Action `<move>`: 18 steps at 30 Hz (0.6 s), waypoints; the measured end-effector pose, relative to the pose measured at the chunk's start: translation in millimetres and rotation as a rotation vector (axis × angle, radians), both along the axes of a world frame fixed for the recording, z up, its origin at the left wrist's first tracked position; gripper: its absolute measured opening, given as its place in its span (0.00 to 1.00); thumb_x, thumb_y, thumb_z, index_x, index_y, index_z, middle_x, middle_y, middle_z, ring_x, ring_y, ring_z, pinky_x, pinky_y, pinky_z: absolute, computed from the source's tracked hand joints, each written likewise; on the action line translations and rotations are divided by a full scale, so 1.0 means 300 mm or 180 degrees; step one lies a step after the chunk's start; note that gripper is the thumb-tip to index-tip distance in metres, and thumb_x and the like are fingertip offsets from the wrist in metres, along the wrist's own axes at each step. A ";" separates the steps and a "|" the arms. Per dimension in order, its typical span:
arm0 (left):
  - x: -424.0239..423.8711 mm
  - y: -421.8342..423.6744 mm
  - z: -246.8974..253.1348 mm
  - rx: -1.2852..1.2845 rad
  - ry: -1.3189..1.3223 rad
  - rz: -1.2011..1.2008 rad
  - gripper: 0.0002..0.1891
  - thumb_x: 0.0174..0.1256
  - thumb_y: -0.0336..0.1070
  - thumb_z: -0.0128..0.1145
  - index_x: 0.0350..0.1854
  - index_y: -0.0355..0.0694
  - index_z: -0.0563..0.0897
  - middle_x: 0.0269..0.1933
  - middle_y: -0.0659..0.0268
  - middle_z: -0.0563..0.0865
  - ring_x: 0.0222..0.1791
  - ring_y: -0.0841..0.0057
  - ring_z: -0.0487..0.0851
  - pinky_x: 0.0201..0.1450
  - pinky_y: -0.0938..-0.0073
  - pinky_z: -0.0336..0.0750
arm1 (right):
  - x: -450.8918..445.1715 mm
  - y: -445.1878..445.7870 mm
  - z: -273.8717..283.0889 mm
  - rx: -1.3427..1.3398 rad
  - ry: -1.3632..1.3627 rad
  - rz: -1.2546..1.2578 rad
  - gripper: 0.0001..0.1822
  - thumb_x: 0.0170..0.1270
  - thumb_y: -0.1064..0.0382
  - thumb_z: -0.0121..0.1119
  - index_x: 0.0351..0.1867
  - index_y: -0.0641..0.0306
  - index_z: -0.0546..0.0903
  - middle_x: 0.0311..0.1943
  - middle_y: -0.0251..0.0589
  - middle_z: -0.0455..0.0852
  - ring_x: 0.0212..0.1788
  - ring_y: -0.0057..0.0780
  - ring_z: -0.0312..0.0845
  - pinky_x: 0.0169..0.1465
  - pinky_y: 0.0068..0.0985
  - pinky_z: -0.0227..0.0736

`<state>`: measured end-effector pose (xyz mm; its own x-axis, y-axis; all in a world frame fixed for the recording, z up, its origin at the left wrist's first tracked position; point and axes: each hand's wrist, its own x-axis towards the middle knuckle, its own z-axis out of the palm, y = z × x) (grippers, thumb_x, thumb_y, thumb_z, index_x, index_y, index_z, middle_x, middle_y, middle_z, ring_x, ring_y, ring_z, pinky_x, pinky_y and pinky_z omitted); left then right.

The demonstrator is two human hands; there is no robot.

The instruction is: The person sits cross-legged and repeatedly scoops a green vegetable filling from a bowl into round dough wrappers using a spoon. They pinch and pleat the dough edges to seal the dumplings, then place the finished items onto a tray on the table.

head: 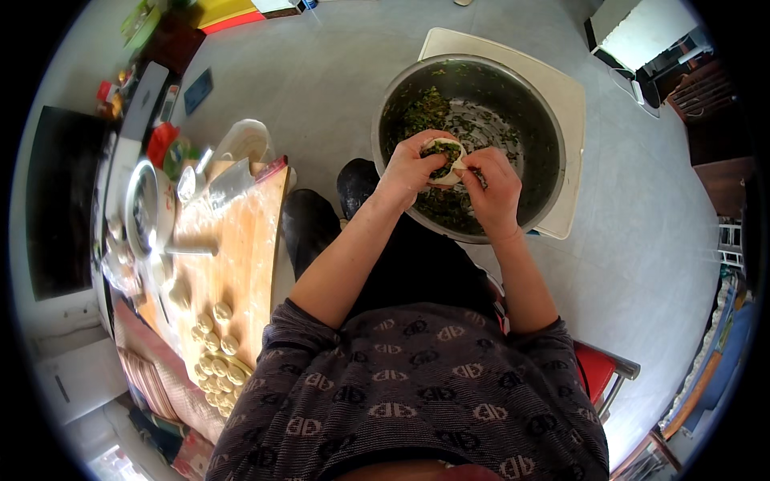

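Over a large round metal basin (544,180) I hold a round dough wrapper (448,179) with chopped green filling (444,151) inside it. My left hand (415,162) cups the wrapper from the left, its thumb lying on the filling. The fingertips of my right hand (493,186) pinch the wrapper's right edge, where the dough is gathered. More chopped green filling (428,111) is heaped in the basin's upper left and scattered over its bottom and walls.
The basin stands on a cream board or low stand (568,108). At my left is a wooden table (240,252) with dough pieces (212,341), a plate of more pieces (246,368), a plastic bag (231,186) and a large pot (144,207). A red chair (595,370) is behind me at right.
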<state>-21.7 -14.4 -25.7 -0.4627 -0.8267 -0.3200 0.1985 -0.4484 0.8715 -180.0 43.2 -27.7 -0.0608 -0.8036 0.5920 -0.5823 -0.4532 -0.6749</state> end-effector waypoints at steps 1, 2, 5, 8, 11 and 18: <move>0.000 0.000 0.008 -0.0050 -0.0035 -0.0028 0.14 0.67 0.23 0.53 0.54 0.38 0.80 0.48 0.64 0.85 0.46 0.76 0.85 0.42 0.68 0.87 | 0.000 0.003 0.002 0.0449 -0.0448 -0.0027 0.07 0.57 0.74 0.68 0.36 0.67 0.83 0.33 0.35 0.83 0.33 0.23 0.80 0.37 0.22 0.75; 0.000 0.000 0.014 -0.0099 -0.0070 -0.0055 0.14 0.67 0.23 0.53 0.54 0.37 0.80 0.48 0.64 0.85 0.47 0.76 0.85 0.43 0.69 0.87 | 0.000 0.008 0.004 0.0897 -0.0897 -0.0053 0.07 0.57 0.74 0.68 0.36 0.67 0.83 0.33 0.36 0.83 0.33 0.23 0.80 0.37 0.22 0.75; 0.012 -0.011 0.026 -0.0226 0.0008 -0.0258 0.14 0.67 0.26 0.55 0.54 0.35 0.79 0.48 0.63 0.85 0.48 0.76 0.84 0.45 0.69 0.86 | -0.005 0.007 0.004 0.0986 -0.1149 0.0055 0.08 0.57 0.75 0.67 0.38 0.68 0.83 0.34 0.37 0.83 0.32 0.23 0.81 0.37 0.24 0.76; 0.022 -0.027 0.044 0.0333 0.0450 -0.0427 0.14 0.68 0.30 0.56 0.54 0.35 0.80 0.47 0.63 0.85 0.48 0.78 0.84 0.47 0.70 0.85 | -0.010 0.003 -0.002 0.0715 -0.0980 0.0107 0.08 0.58 0.75 0.67 0.39 0.68 0.82 0.35 0.37 0.82 0.32 0.24 0.81 0.37 0.24 0.76; 0.017 -0.025 0.063 0.0388 0.0219 -0.0350 0.13 0.70 0.31 0.56 0.54 0.35 0.80 0.47 0.64 0.85 0.46 0.80 0.83 0.46 0.73 0.84 | -0.002 0.005 0.010 0.0617 -0.0638 0.0039 0.08 0.57 0.75 0.67 0.37 0.68 0.81 0.35 0.38 0.82 0.32 0.24 0.81 0.37 0.24 0.76; 0.021 -0.019 0.024 -0.0444 -0.0175 -0.0380 0.12 0.69 0.27 0.55 0.52 0.35 0.82 0.45 0.66 0.86 0.44 0.81 0.83 0.45 0.75 0.81 | 0.015 0.019 0.048 0.1035 -0.0852 0.0045 0.08 0.55 0.76 0.67 0.35 0.67 0.80 0.33 0.41 0.81 0.31 0.33 0.81 0.35 0.27 0.75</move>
